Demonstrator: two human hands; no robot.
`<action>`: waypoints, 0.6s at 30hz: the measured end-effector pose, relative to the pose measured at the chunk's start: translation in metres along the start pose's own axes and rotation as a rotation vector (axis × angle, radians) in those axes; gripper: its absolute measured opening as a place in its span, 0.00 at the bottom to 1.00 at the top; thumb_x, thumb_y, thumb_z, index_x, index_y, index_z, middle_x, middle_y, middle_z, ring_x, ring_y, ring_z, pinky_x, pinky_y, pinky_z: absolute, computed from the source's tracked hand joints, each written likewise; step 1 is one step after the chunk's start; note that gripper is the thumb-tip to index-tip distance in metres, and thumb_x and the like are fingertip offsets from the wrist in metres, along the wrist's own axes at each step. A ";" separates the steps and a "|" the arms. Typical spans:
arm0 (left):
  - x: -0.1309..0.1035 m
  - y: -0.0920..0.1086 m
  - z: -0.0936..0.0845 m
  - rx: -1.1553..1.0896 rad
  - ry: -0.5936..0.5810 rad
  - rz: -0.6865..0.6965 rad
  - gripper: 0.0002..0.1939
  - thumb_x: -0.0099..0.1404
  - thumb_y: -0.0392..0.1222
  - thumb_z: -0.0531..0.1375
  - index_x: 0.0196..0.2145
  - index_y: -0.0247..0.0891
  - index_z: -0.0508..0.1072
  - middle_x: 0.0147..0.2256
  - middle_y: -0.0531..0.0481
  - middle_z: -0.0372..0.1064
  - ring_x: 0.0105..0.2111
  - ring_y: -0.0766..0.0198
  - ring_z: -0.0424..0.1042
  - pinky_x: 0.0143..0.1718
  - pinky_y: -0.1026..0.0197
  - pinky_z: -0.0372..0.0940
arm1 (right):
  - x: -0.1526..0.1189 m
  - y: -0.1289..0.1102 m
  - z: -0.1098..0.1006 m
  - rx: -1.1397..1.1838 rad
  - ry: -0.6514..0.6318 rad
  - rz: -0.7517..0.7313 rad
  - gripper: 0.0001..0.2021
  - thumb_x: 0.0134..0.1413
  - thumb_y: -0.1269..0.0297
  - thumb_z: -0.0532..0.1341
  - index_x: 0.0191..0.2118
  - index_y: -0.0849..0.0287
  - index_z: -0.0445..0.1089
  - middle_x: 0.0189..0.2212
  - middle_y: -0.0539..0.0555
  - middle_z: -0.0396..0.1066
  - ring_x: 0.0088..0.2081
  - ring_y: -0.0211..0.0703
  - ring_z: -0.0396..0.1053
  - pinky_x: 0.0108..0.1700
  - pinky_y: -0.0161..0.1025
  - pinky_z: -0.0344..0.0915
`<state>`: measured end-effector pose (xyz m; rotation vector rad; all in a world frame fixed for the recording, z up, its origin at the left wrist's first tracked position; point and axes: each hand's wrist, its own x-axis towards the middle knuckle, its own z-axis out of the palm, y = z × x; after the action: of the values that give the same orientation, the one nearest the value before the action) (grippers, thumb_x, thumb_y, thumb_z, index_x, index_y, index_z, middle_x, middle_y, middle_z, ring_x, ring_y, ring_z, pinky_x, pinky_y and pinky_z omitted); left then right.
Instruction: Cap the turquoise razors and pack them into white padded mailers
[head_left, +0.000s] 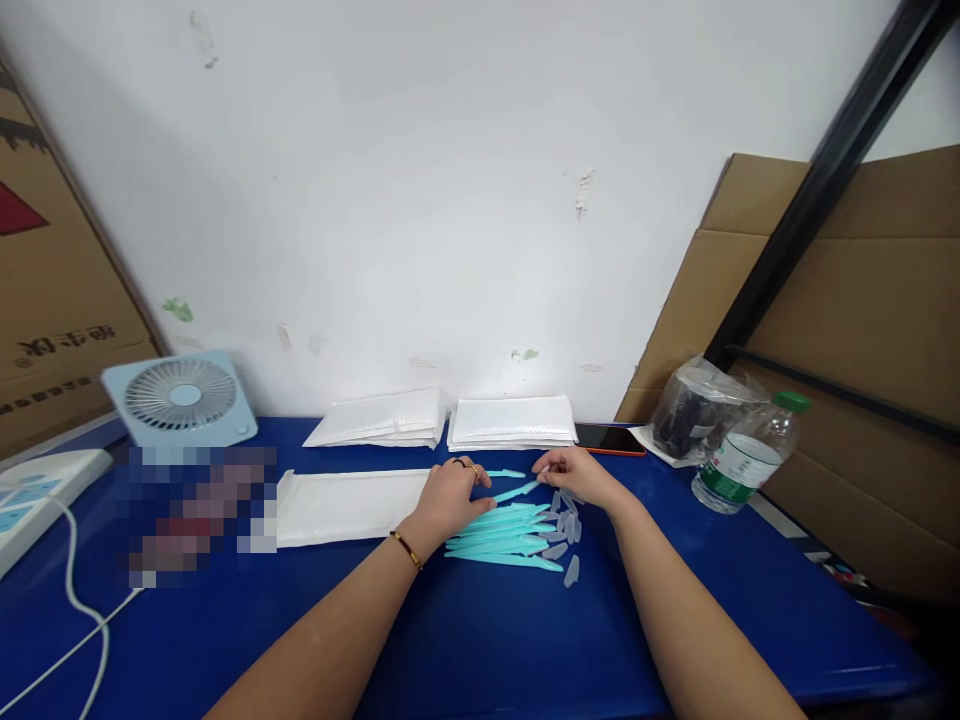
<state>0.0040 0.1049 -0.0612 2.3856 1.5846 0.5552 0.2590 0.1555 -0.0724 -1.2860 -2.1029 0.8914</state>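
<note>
Pinching turq. stick [516,493] in L hand [448,497] & R hand [579,476] grip, inside tbl edge [840,686].

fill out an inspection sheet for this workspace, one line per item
Surface: blue tabletop, set against a white wall.
Job's things: turquoise sticks lying in a loose bunch, small translucent pieces scattered at their right ends; a white padded envelope beside the left hand, two envelope stacks behind.
Clutter: light-blue fan, phone, green-capped bottle, bagged dark item; one patch at left is pixelated, unreadable.
Hands: right hand pinches one end of a turquoise stick; left hand is at its other end, grip partly hidden.
Cables: white cable by the power strip, away from both hands.
Surroundings: cardboard at both sides, black metal frame at right; wall marked and scuffed.
</note>
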 end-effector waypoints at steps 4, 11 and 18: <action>-0.002 0.001 -0.001 0.026 -0.099 0.034 0.09 0.52 0.50 0.62 0.31 0.44 0.75 0.36 0.52 0.70 0.40 0.60 0.67 0.41 0.60 0.57 | -0.013 -0.003 -0.018 -0.153 -0.174 -0.046 0.11 0.39 0.62 0.66 0.32 0.59 0.76 0.30 0.52 0.67 0.28 0.37 0.64 0.30 0.32 0.60; 0.001 -0.004 0.002 0.128 -0.083 -0.052 0.07 0.59 0.40 0.56 0.28 0.42 0.73 0.33 0.52 0.71 0.37 0.61 0.69 0.38 0.60 0.58 | -0.020 -0.011 -0.022 -0.248 -0.249 0.004 0.08 0.38 0.62 0.65 0.27 0.61 0.74 0.31 0.52 0.66 0.28 0.36 0.63 0.29 0.32 0.59; -0.003 -0.003 0.000 0.087 0.067 -0.011 0.10 0.56 0.47 0.60 0.36 0.45 0.70 0.38 0.52 0.69 0.41 0.59 0.67 0.37 0.60 0.57 | -0.019 -0.007 -0.018 -0.113 -0.148 0.045 0.10 0.43 0.59 0.63 0.28 0.62 0.69 0.23 0.49 0.66 0.25 0.34 0.61 0.25 0.30 0.57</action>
<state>0.0000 0.1033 -0.0626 2.4434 1.6825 0.5806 0.2761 0.1409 -0.0569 -1.3670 -2.2751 0.9238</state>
